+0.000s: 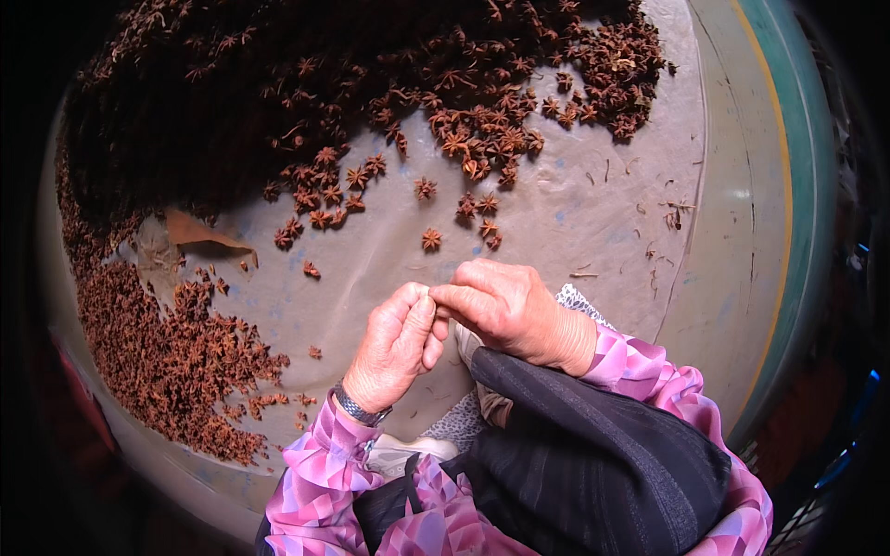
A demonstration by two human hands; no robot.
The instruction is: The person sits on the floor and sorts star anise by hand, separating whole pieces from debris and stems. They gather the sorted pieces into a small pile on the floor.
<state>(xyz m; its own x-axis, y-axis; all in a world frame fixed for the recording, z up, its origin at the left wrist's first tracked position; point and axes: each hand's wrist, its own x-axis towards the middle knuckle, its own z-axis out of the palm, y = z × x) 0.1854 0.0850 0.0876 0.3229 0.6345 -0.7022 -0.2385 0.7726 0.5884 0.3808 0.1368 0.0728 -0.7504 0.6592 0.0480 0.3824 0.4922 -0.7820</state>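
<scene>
My left hand (400, 340) and my right hand (511, 309) meet above my lap, fingertips touching. Thumbs and forefingers are pinched together, and whatever may be between them is too small or hidden to make out. A metal-banded watch (358, 407) circles my left wrist. Just beyond my hands, a lone star anise pod (431, 240) lies on the plastic sheet (389, 257). More loose star anise (487, 139) spreads out from a large dark heap (208, 104) farther off.
To the left lies a second pile of smaller reddish-brown pieces (167, 368), beside a torn brown scrap (208, 233). Thin stems (673, 215) are scattered at the right. A yellow and green band (786, 160) borders the floor covering. A white shoe (407, 455) shows below my hands.
</scene>
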